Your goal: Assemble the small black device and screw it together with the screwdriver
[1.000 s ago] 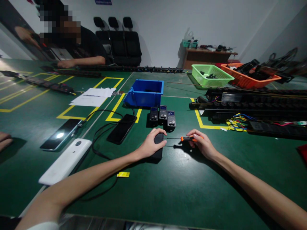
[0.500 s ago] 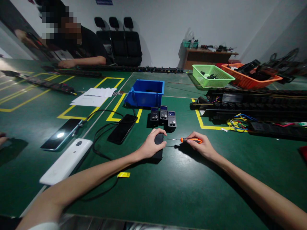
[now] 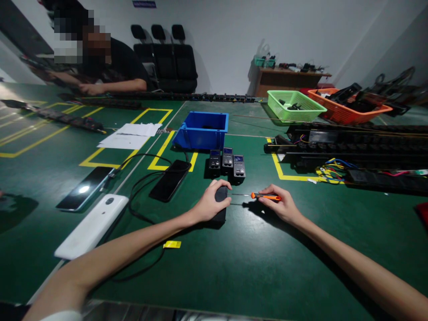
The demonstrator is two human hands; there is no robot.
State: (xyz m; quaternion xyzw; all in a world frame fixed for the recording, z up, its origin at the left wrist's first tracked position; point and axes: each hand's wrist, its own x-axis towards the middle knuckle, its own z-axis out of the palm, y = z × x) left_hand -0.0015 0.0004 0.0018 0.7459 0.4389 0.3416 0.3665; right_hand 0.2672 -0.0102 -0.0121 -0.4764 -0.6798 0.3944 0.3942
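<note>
Currently, the left hand point(image 3: 212, 201) has its grip closed around a black box point(image 3: 220, 216) that rests on the green table point(image 3: 267, 267), thumb and fingers spanning its right end. The right hand point(image 3: 284, 204), just right of the box, keeps a narrow grip on a screwdriver point(image 3: 266, 196) with an orange and black handle. Its thin shaft points left, level, at the box's right end; whether the tip touches it is too small to tell.

Just beyond the box stand three small devices point(image 3: 227, 159) with little screens, set close together, and farther behind it is a blue bin point(image 3: 200, 139). To the box's left lies a dark phone point(image 3: 170, 180), with a black cable point(image 3: 131, 200) looping beside it; farther left are a shiny phone point(image 3: 85, 188) and a white block point(image 3: 90, 227) with a round lens-like spot. White papers point(image 3: 130, 136) lie far beyond the box and to its left.

Well to the box's right are long black parts point(image 3: 364, 145) and colored wires point(image 3: 331, 171). Behind those, seen from the box, sit a green basket point(image 3: 290, 113) and an orange basket point(image 3: 354, 116).
</note>
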